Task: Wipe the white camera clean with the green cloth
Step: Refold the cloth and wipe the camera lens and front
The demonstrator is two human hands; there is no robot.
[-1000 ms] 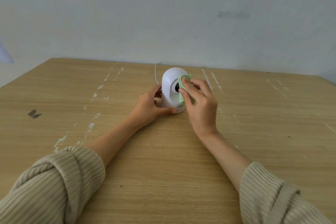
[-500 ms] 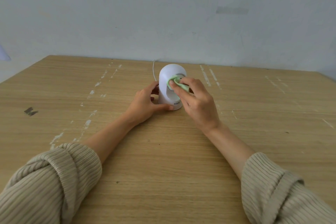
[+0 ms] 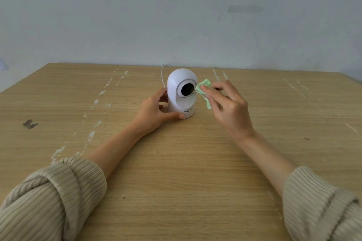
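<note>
The white camera (image 3: 177,86) stands upright on the wooden table (image 3: 176,172), its round black lens facing me and fully visible. My left hand (image 3: 154,112) wraps around its base from the left, thumb across the front foot. My right hand (image 3: 228,107) is just right of the camera, pinching the small crumpled green cloth (image 3: 204,89). The cloth's left edge sits at the right rim of the lens ring, touching or nearly touching it.
A thin white cable (image 3: 162,75) rises behind the camera toward the pale wall (image 3: 176,15). The table has white paint scuffs (image 3: 94,135) on the left and a dark mark (image 3: 29,124) near its left edge.
My right hand with the green cloth has moved off the lens to the camera's right side, uncovering the lens. My left hand stays on the base.
</note>
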